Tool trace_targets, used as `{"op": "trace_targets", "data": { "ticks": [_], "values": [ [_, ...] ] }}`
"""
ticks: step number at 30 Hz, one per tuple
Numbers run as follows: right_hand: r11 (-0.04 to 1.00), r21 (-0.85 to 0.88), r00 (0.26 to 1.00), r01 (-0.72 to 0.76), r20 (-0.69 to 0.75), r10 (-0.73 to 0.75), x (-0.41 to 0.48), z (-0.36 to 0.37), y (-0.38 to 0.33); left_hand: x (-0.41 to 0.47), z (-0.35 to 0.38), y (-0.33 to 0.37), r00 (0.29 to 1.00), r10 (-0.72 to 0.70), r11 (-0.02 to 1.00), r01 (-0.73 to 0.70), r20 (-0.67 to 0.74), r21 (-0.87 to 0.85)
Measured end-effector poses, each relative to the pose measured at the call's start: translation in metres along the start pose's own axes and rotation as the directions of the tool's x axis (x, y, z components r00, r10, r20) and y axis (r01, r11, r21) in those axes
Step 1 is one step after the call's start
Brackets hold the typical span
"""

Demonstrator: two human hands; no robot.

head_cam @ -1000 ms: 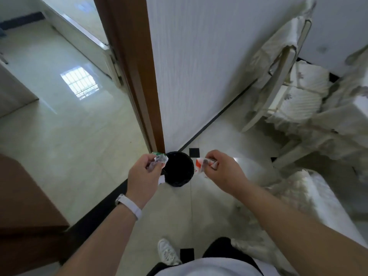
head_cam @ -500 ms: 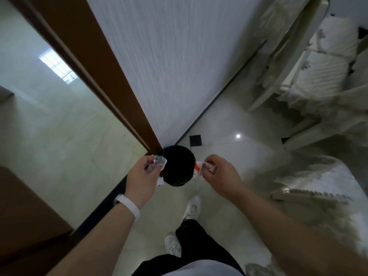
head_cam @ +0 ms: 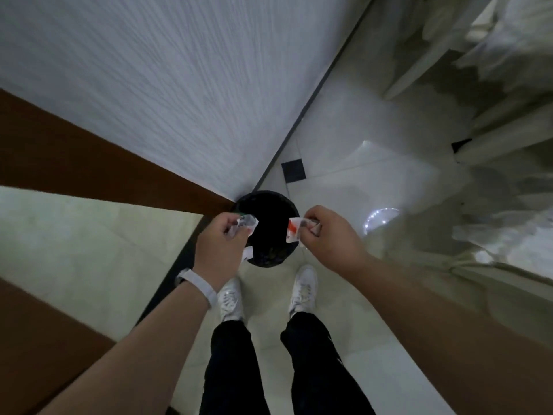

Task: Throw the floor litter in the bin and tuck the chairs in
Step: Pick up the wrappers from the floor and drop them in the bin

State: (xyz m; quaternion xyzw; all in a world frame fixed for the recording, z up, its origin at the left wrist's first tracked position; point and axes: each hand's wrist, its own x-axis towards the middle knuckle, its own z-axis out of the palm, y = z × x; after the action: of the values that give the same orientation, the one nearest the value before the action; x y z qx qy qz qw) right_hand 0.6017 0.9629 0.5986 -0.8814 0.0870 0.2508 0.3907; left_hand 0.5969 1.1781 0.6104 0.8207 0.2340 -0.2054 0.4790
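Litter wrapper [head_cam: 247, 225], clear and crumpled, is pinched in the left hand [head_cam: 220, 250] above the bin's left rim. A second, red-and-white wrapper [head_cam: 294, 233] is pinched in the right hand [head_cam: 326, 241] above its right rim. The one black bin [head_cam: 269, 195] stands directly below. Judging by this, gathering is done, while dropping and chair-tucking remain. That makes two pieces in two hands. The draped chairs [head_cam: 425, 64], well right of the bin, are too blurred to count.

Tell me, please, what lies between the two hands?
The open mouth of the black bin, in the head view; the left hand and right hand each pinch litter over it.
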Motion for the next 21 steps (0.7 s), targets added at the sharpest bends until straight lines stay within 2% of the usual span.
{"op": "trace_targets", "data": {
  "ticks": [5, 12, 17, 19, 21],
  "values": [
    [0.999, -0.008, 0.998, -0.034, -0.061, 0.033, 0.052, 0.066, 0.049, 0.074, 0.038, -0.069, 0.998, -0.008, 0.995, 0.002, 0.062, 0.100],
    [0.997, -0.032, 0.993, -0.077, -0.087, 0.074, 0.118, 0.176, 0.132, 0.168, 0.094, -0.189, 0.988, -0.044, 0.993, 0.027, 0.150, 0.115],
    [0.996, -0.087, 0.999, -0.002, -0.039, -0.002, 0.153, 0.246, 0.183, 0.209, 0.129, -0.259, 0.989, -0.060, 0.987, 0.038, 0.137, 0.156],
    [0.995, -0.099, 0.999, 0.027, -0.035, -0.030, 0.163, 0.260, 0.196, 0.213, 0.139, -0.277, 0.984, -0.109, 0.989, 0.093, 0.140, 0.113],
    [0.993, -0.112, 0.999, 0.038, -0.030, -0.042, 0.167, 0.268, 0.201, 0.209, 0.144, -0.285, 0.984, -0.090, 0.988, 0.069, 0.156, 0.135]
  ]
}}
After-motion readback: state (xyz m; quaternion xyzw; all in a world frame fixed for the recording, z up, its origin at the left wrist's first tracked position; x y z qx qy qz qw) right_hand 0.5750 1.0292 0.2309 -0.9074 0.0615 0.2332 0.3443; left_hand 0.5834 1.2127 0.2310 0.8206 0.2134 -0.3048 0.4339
